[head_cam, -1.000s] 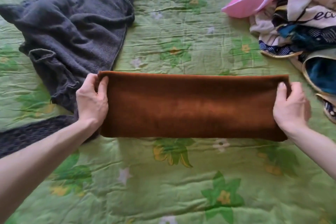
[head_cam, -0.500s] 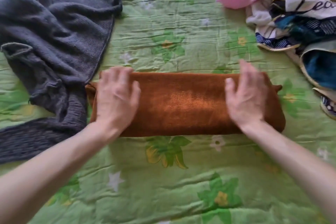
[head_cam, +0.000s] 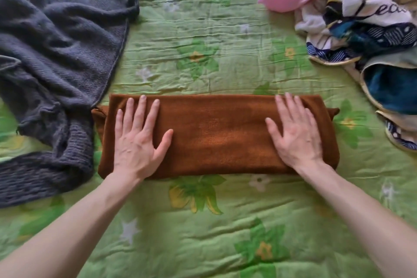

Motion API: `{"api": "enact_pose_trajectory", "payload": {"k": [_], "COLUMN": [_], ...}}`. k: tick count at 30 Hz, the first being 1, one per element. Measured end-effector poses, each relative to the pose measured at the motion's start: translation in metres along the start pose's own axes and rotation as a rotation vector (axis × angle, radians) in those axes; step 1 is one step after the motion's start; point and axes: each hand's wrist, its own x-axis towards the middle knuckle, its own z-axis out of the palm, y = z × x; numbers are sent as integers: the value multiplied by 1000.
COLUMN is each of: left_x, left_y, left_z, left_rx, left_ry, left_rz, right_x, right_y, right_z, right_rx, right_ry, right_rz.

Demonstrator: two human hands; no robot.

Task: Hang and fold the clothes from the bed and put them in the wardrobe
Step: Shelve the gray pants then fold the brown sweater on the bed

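Both hands lie flat with fingers straight and spread, the left hand [head_cam: 137, 140] and right hand [head_cam: 295, 133] pressing near the two ends of the brown cloth [head_cam: 216, 135], folded into a long band on the green quilt [head_cam: 203, 221]. A small flap pokes out at each end, its shape hard to make out. The grey knit [head_cam: 58, 52] touches the band's left end and runs off the left edge; far right, a clothes pile [head_cam: 370, 18] is cut off by the frame.

Folded garment [head_cam: 216, 135] on bedspread [head_cam: 203, 232] under both hands, sweater [head_cam: 56, 52] left, clothes pile [head_cam: 365, 29] right-behind.
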Motion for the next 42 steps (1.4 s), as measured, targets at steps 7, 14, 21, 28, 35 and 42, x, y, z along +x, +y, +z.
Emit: {"api": "enact_pose_trajectory", "payload": {"k": [7,14,21,28,35,42], "left_x": [-2,6,-8,-28,-30,-18], "left_y": [-17,-19,16,142,214,209], "left_z": [0,3,-1,17,24,-37], "left_rx": [-108,-182,-45,-39,-203,-1166], "left_ry": [77,24,27,-24,-171,-400], "left_rz": [-102,-252,-44,321,351,-78], "right_x": [-17,-16,-39,-49,-48,-62], "right_y": [57,61,46,52,44,-15], "right_z": [7,10,-7,-34,-53,-110], "right_rx": [192,242,591,988,1210,1200], "right_ry": [20,9,126,-28,-77,10], "right_rz": [222,213,459,771,729,364]}}
